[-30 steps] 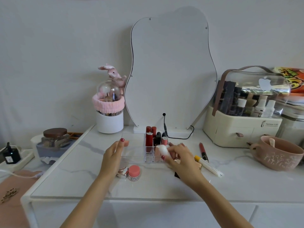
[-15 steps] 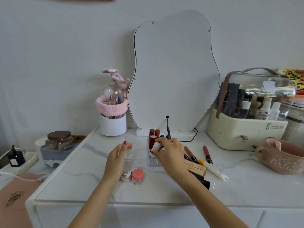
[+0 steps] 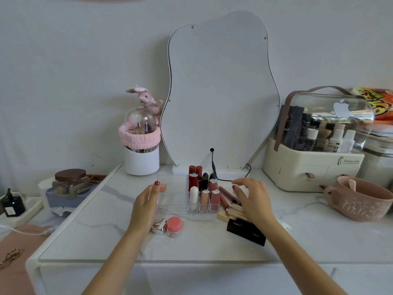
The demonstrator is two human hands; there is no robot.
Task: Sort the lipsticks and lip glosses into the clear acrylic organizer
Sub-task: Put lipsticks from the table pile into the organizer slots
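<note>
- The front edge of the white marble tabletop (image 3: 119, 250) runs across the lower frame; between that edge and the hands lies a broad bare strip of stone, crossed only by the two forearms.
- The left hand (image 3: 146, 206) rests against the left wall of the clear acrylic organizer (image 3: 172, 201), thumb laid along its top rim and the other fingers loosely curled down the outer side; it steadies the box without closing on anything.
- Just in front of that hand sit a small silver case (image 3: 160, 226) and a pink-lidded jar (image 3: 174, 226), touching or nearly so, close to the organizer's near edge.
- The right hand (image 3: 254, 201) is open and empty, fingers spread, over the loose items to the right of the organizer.
- Beneath and beside it lie a black box (image 3: 246, 232), a gold-cased lipstick (image 3: 228, 213) and a dark red lip gloss (image 3: 228, 193), crowding the organizer's right side.
- In the organizer, the wide left compartment is free; the small right cells hold a white tube (image 3: 194, 198) in the front row with two pink lipsticks (image 3: 210, 200) beside it, all upright, and red and dark ones behind.
- Right of the hand the tabletop is open as far as the pink mug (image 3: 361, 201).
- At the back stand a wavy mirror (image 3: 219, 92), a white brush holder (image 3: 142, 159) and a cream storage case (image 3: 308, 167) near the wall.
</note>
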